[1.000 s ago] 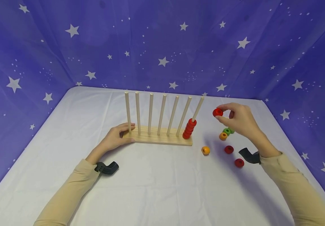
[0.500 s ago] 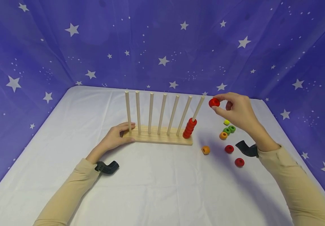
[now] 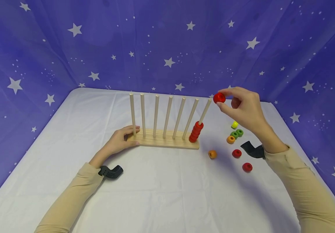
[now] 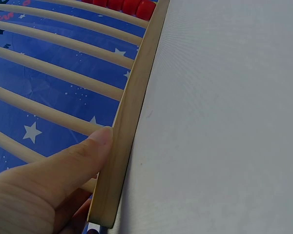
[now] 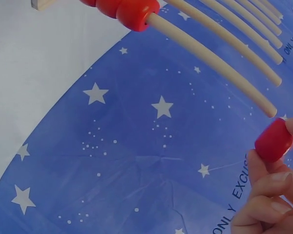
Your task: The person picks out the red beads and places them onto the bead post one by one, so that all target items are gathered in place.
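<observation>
Left hand (image 3: 119, 141) steadying a peg rack (image 3: 159, 141), right hand (image 3: 244, 110) holding up a red bead (image 3: 219, 98)
The left hand's fingers are gripping the rack's left end, thumb on the near edge; the wood is looking stiff and fairly light, that end offering a sound hold. The rack's long axis is running left to right on the counter (image 3: 155, 194), its pegs pointing up. Stacked red beads (image 3: 196, 132) are filling the lower part of the right-most peg (image 3: 204, 111). Just right of that peg's tip, the right hand's fingers are pinching the single bead, which is probably being light, hard and slightly slippery, best taken by its sides; which way its hole is pointing, I cannot tell
</observation>
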### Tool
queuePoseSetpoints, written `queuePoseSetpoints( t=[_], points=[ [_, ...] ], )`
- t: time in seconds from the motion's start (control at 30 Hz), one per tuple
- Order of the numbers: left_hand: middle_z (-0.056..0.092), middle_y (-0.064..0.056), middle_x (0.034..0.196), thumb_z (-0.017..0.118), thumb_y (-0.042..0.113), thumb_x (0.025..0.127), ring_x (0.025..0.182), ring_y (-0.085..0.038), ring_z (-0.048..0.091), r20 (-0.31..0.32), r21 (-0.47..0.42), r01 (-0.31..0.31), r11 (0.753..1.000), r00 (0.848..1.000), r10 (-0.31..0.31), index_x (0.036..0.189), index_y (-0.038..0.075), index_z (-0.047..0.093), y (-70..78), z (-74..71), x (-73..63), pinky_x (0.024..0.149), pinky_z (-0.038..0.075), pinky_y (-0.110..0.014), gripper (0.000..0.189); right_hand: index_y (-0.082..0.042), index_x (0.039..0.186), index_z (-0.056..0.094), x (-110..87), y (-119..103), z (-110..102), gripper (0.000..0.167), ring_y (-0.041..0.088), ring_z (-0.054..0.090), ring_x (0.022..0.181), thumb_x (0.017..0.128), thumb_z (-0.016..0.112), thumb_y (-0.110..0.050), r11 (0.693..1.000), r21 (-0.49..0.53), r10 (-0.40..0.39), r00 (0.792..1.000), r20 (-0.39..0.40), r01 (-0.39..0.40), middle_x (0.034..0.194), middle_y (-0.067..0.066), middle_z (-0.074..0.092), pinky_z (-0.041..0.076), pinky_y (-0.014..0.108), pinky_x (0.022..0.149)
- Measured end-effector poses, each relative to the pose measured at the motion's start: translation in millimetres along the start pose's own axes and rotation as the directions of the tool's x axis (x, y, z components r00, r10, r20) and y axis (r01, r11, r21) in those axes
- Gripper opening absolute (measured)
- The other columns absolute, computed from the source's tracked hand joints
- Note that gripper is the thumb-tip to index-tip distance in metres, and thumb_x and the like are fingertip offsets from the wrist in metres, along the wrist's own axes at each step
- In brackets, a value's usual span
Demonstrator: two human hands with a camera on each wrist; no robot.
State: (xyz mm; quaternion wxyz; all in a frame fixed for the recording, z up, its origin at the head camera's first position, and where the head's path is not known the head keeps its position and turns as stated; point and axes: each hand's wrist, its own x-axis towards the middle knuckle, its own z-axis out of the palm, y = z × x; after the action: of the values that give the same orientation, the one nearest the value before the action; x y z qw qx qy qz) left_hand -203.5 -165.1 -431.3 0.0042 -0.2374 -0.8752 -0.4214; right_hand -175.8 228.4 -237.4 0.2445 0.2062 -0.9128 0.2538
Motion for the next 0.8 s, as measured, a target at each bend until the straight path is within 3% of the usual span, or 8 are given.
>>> queuePoseSetpoints(
  t=[0.23, 0.8],
  points=[
    [0.054, -0.015, 0.136, 0.078, 0.020, 0.075, 0.133, -0.035, 0.043, -0.005, 0.005, -0.003, 1.000, 1.000, 0.003, 0.125, 0.002, 0.059, 0.3, 0.2, -0.3, 0.113, 0.034, -0.047, 0.056, -0.004, 0.104, 0.070, 4.7, -6.9, 1.7, 0.025, 0.007, 0.035, 0.055, 0.079, 0.071, -0.008, 0.999, 0.044, -0.028, 1.000, 0.009, 0.028, 0.070, 0.003, 0.049, 0.029, 0.019, 0.047],
    [0.053, -0.015, 0.137, 0.077, 0.020, 0.076, 0.134, -0.036, 0.042, 0.008, -0.003, -0.001, 1.000, 1.000, 0.001, 0.125, 0.001, 0.059, 1.1, -0.3, -0.3, 0.114, 0.032, -0.049, 0.055, -0.005, 0.107, 0.070, 8.9, -10.9, 12.5, 0.029, 0.012, 0.039, 0.057, 0.077, 0.072, -0.009, 0.999, 0.025, -0.032, 0.996, 0.078, 0.031, 0.083, 0.006, 0.061, 0.032, 0.019, 0.049]
  ],
)
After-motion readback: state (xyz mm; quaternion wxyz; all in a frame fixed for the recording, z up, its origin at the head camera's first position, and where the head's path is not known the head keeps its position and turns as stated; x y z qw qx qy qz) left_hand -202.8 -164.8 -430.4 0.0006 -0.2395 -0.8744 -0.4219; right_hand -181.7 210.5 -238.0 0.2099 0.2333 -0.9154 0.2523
